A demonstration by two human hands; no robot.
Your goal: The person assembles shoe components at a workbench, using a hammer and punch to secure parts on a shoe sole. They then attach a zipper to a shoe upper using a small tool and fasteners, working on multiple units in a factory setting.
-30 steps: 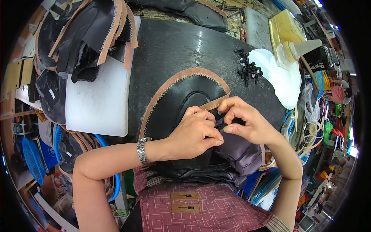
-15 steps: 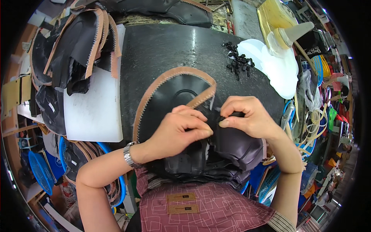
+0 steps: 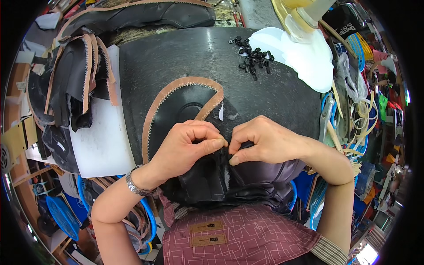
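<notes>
A black leather boot upper (image 3: 176, 106) lies in front of me, its curved edge trimmed in tan lining with white zigzag stitching. My left hand (image 3: 190, 143) is closed in a pinch on the upper, beside the dark zipper strip (image 3: 222, 172) that runs down its middle. Just to the right, my right hand (image 3: 260, 143) pinches thumb and forefinger around a small black piece, apparently a zipper slider, mostly hidden by the fingertips. The two pinches nearly meet over the seam. Folds of dark leather (image 3: 260, 174) bunch below my right hand.
A heap of black zipper sliders (image 3: 254, 57) sits on the black work surface (image 3: 168, 53), beside a white sheet (image 3: 309, 62). More trimmed uppers (image 3: 79, 75) hang over a white board (image 3: 101, 137) at left. Blue baskets (image 3: 63, 216) stand on both sides.
My right hand has come left, closer to my left hand at the zipper. The head view has shifted, so the upper and the surroundings appear displaced.
</notes>
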